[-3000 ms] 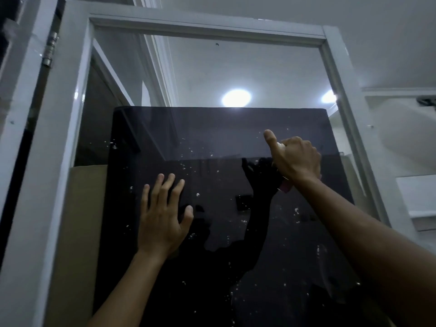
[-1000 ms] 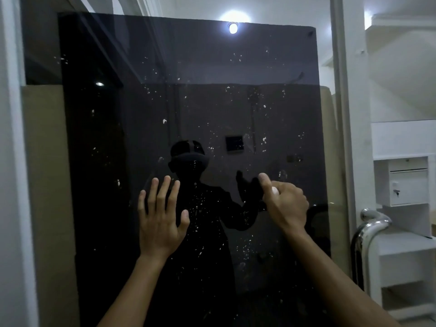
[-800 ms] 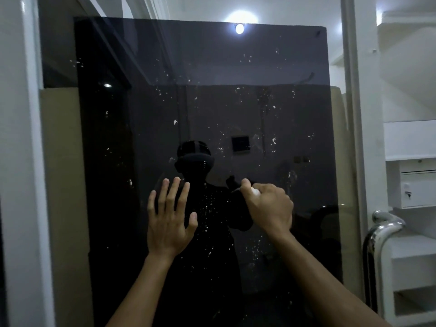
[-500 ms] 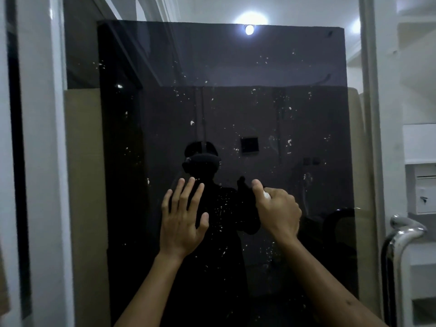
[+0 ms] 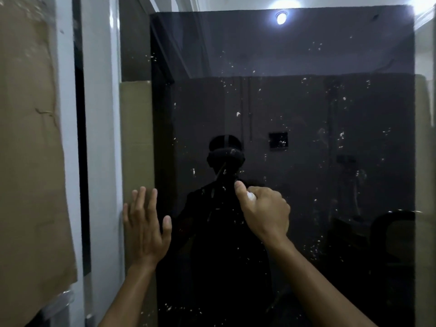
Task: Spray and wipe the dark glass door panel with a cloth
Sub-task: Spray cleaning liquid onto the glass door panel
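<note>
The dark glass door panel [image 5: 306,114] fills the middle and right of the head view, speckled with white droplets and showing a dim reflection of a person. My left hand [image 5: 146,228] lies flat with fingers spread at the panel's left edge, partly over the brown board behind the glass. My right hand [image 5: 264,212] is closed in a fist around a small spray bottle [image 5: 251,196]; only its white top shows under my thumb, close to the panel's middle. No cloth is in view.
A white door frame post [image 5: 99,138] stands left of the panel. A creased cardboard sheet [image 5: 30,138] covers the far left. A brown board [image 5: 135,138] sits behind the glass. A ceiling lamp [image 5: 281,17] glares at the top.
My right hand came down from the panel's upper right to its middle, still closed on the bottle. The view swung left, and my left hand now sits at the panel's left edge.
</note>
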Tool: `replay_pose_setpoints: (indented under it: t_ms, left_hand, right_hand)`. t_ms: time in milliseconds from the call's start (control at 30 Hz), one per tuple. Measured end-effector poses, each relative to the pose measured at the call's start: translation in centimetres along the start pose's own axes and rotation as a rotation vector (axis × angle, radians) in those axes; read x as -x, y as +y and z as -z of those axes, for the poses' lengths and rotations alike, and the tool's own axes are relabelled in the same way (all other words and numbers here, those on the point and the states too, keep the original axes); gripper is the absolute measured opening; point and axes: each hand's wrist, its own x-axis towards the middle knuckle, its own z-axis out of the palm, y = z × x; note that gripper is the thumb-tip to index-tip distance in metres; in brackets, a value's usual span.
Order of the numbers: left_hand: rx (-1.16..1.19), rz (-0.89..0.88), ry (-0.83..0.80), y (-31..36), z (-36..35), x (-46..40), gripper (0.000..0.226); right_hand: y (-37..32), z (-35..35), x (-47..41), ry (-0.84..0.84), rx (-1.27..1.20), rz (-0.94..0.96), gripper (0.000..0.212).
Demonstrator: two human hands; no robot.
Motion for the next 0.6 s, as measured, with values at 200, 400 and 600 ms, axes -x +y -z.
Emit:
replay_pose_setpoints:
  t_ms: [200,400,600]
  left_hand:
    - [-0.004,-0.021,0.003,-0.4,-0.1,0.0,0.068]
    - [0.016,-0.032,-0.007,-0.5,-0.1,-0.1,0.069]
    - [0.064,-0.068,-0.016,-2.1,-0.1,2.8,0.067]
  right_hand:
    - [-2.2,-2.1,0.6,0.033,-0.051,-0.065,0.059]
    - [-1.6,-2.0,2.0,0.051,-0.059,-0.11,0.065]
    - [0.0,-4.1,7.3,0.03,-0.06,-0.123,0.07]
